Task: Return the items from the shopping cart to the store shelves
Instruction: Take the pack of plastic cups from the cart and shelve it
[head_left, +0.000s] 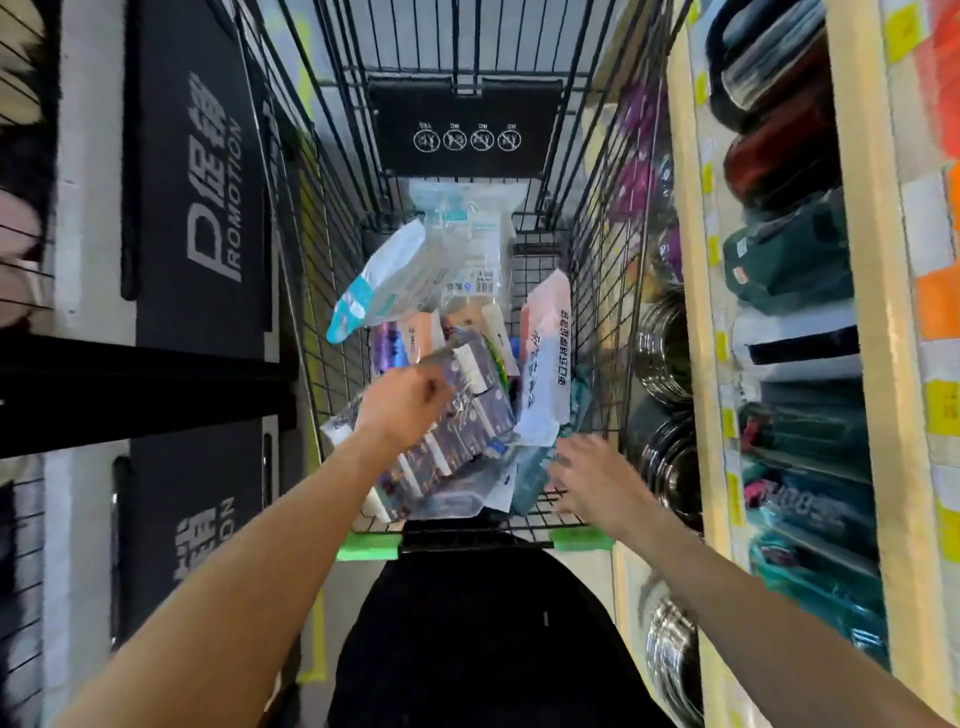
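Observation:
A black wire shopping cart (587, 270) stands in front of me, filled with packaged goods. My left hand (400, 410) reaches into it and grips a dark purple patterned multipack (467, 415) lying on top of the pile. My right hand (592, 478) hovers over the cart's near right corner with fingers spread, holding nothing, just above a teal packet (530, 478). A white and pink bag with printed characters (545, 358) stands upright at the right side. A clear bag with a teal corner (384, 280) leans at the far left.
Wooden store shelves (878, 291) on the right hold dark bags and pouches, with stacked metal bowls (665, 348) lower down. Black promotion panels (197, 208) stand on the left. The cart's green handle ends (366, 545) are near my body.

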